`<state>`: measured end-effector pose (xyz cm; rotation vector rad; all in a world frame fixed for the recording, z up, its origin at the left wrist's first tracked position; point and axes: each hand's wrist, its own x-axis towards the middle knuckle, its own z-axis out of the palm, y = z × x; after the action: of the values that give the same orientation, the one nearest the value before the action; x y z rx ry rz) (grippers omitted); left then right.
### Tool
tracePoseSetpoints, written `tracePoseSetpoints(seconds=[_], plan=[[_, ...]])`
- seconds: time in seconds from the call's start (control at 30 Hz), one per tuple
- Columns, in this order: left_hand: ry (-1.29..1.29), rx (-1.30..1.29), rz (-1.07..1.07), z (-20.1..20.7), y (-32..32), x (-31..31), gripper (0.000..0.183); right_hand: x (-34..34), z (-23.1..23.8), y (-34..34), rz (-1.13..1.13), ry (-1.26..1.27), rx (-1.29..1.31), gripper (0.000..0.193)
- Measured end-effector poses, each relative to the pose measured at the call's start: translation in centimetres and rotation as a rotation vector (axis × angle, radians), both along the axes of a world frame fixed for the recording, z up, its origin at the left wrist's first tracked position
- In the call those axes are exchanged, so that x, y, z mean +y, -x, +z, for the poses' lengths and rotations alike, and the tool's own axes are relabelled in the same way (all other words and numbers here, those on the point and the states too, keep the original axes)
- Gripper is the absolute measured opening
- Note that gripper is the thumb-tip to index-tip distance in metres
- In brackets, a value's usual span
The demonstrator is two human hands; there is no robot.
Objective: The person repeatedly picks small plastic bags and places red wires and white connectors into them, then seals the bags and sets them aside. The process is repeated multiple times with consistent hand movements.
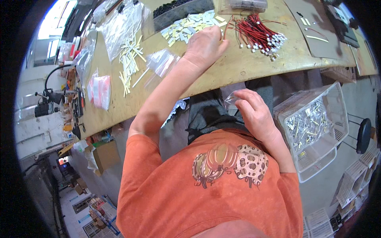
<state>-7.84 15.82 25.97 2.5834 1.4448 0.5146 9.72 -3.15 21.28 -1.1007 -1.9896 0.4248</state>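
- One long wooden table [238, 67] ran across the far side.
- One clear plastic basket [317, 127] of bagged parts stood near right.
- One bundle of red wires [258, 35] lay far right.
- One pile of small pale strips [190, 25] lay far centre.
- The left hand [204, 45] reached far, fingers curled onto the pile's edge; what it pinched, I cannot tell.
- The right hand [254, 111], held near the lap, pinched one small clear bag [231, 98].

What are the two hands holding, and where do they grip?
The right hand pinches a small clear plastic bag by its edge. The left hand reaches into the pale strips; its grip is hidden.
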Motion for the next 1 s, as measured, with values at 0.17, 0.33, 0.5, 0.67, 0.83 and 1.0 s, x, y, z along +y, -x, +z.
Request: tracePoseSetpoints(seconds=[0.17,0.33,0.5,0.67,0.83,1.0], plan=[[0.003,0.103,0.093,0.6,0.2,0.2,0.025,-0.4,-0.3,-1.4,-0.037,-0.002,0.005,0.017],[-0.004,-0.258,0.134,3.9,3.1,-1.9,0.015,-0.1,0.3,-2.1,-0.080,-0.025,-0.005,0.019],[0.074,-0.597,0.203,5.5,6.3,-7.0,0.011,0.6,1.0,-1.6,-0.081,-0.008,-0.014,0.019],[-0.025,-0.557,0.206,4.9,8.4,-9.0,0.009,1.5,1.4,-0.3,-0.042,0.008,-0.075,0.020],[0.099,-0.755,0.109,5.2,8.9,-13.2,0.010,1.9,3.2,1.2,-0.006,-0.001,-0.083,0.019],[0.069,-0.687,-0.029,4.6,9.2,-14.5,0.014,1.5,4.2,2.5,0.011,0.004,-0.077,0.019]])
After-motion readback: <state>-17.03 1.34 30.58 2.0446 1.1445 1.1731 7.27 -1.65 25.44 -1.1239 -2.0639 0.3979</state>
